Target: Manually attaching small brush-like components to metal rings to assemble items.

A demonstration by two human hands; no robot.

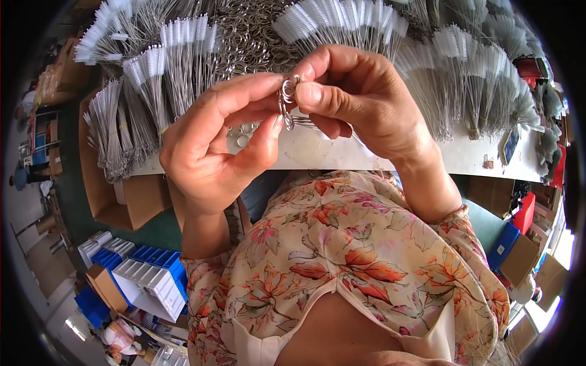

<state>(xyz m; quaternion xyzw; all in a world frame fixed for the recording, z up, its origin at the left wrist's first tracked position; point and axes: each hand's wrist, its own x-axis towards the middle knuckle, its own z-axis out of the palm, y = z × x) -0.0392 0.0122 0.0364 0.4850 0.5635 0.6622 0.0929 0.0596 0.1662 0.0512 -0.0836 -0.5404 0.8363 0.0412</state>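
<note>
Above the surface [342,152], both hands pinch a metal ring [288,91]: left hand [213,146] steadies it between thumb and forefinger, right hand [360,97] presses it, seemingly threading brush wires; brush bundles [177,61] lie beyond.

Cardboard box [125,195], blue/white trays [155,274]

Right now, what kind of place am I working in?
Likely a small assembly workshop: bundles of thin wire brushes cover the white table, both hands pinch metal rings, and cardboard boxes sit below.
</note>
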